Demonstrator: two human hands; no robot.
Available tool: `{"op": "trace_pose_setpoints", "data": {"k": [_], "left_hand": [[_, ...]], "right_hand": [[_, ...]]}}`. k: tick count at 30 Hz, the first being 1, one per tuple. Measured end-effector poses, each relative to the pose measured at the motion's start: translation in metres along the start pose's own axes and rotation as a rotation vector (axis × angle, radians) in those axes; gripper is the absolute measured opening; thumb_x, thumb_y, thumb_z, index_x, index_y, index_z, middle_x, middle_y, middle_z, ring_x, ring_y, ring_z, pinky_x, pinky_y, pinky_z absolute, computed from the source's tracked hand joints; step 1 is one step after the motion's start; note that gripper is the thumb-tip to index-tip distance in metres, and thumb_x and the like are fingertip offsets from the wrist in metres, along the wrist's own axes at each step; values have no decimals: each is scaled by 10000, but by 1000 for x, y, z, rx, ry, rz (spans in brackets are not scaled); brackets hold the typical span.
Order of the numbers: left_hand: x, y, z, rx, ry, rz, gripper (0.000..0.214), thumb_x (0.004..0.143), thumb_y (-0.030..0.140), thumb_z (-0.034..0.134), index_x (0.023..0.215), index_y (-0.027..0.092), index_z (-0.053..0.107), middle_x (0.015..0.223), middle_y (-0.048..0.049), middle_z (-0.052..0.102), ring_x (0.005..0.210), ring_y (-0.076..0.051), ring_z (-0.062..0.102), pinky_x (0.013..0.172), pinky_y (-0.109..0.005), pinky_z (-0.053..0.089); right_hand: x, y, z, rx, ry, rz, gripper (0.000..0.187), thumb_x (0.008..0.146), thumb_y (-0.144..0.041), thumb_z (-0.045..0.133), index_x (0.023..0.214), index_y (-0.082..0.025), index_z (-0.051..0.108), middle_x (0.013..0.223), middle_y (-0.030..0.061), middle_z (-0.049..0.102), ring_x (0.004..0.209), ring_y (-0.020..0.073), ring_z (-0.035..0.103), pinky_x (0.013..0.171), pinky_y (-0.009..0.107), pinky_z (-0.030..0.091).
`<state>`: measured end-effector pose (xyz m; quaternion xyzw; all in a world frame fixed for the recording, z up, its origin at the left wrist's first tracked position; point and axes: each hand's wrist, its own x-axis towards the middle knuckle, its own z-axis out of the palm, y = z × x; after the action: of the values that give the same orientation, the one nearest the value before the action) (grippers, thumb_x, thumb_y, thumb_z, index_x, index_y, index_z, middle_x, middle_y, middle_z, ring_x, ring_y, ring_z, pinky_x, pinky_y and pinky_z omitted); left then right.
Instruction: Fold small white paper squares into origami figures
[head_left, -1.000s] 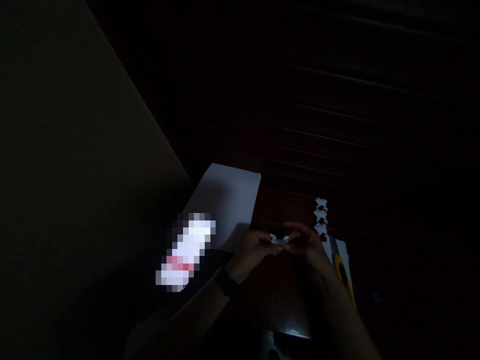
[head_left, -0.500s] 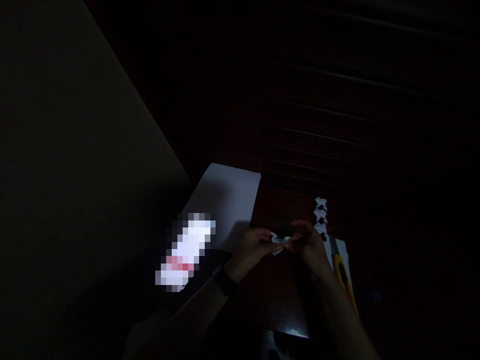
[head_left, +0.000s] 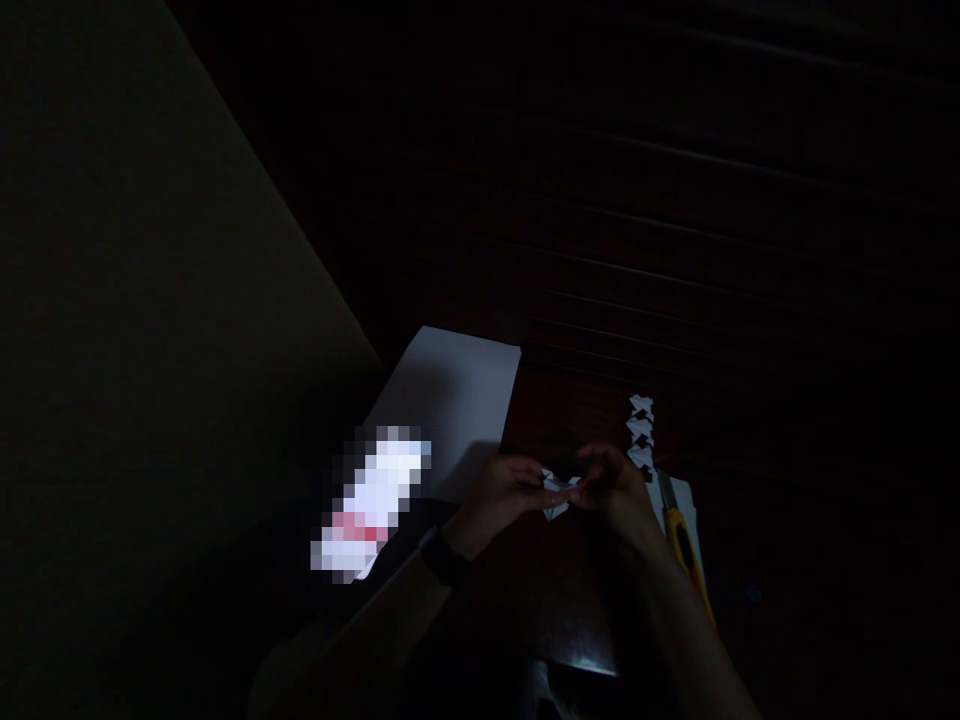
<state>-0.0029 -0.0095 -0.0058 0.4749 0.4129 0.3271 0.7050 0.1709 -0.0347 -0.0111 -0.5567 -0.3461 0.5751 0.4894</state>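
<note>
With the fingertips of the left hand (head_left: 496, 502) and right hand (head_left: 619, 490) pinching the folded paper (head_left: 553, 510) over the table (head_left: 551, 605), beside the white sheet (head_left: 459, 405), edges should ideally be aligned before pressing any crease.

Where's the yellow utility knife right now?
The yellow utility knife lies right of centre in the head view, on white paper beside the right forearm, just below the folded paper pieces.
</note>
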Motion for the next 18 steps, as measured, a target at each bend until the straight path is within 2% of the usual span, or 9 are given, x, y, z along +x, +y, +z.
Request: {"op": "trace_pose_setpoints", "data": {"k": [6,10,13,16,18], "left_hand": [[-3,2,-8,138,-2,39,214,656,356,745,607,156,685,592,-9,617,564,-130,526,520,-240,332],[-3,3,-7,97,41,5,177,636,313,755,611,148,693,607,-12,622,605,-134,529,557,-243,342],[-2,2,-7,61,108,-58,193,615,313,763,590,143,673,568,8,577,567,-109,488,528,-231,317],[-2,0,-7,50,148,-87,224,587,325,780,583,142,650,533,31,520,525,-84,438,489,-219,277],[-3,0,-6,42,135,-77,215,602,325,771,601,142,658,550,26,537,528,-81,443,484,-213,278]], "right_hand": [[0,-1,-1,18,-47,-29,479,546,-147,788,970,-239,587,628,-68,567,574,123,548,580,255,446],[-1,-6,-3,-48,-157,-18,524,562,-167,800,1037,-246,593,734,-43,591,688,145,582,652,275,468],[-3,-10,0,-115,-243,-7,538,578,-186,799,1068,-252,588,820,-20,616,798,181,600,721,310,479],[-4,-9,5,-160,-235,-47,520,593,-193,790,1067,-257,588,876,-13,618,838,186,594,748,316,475],[-3,-7,8,-162,-212,-84,511,604,-201,780,1071,-265,584,939,-5,613,869,189,586,756,316,473]]}}
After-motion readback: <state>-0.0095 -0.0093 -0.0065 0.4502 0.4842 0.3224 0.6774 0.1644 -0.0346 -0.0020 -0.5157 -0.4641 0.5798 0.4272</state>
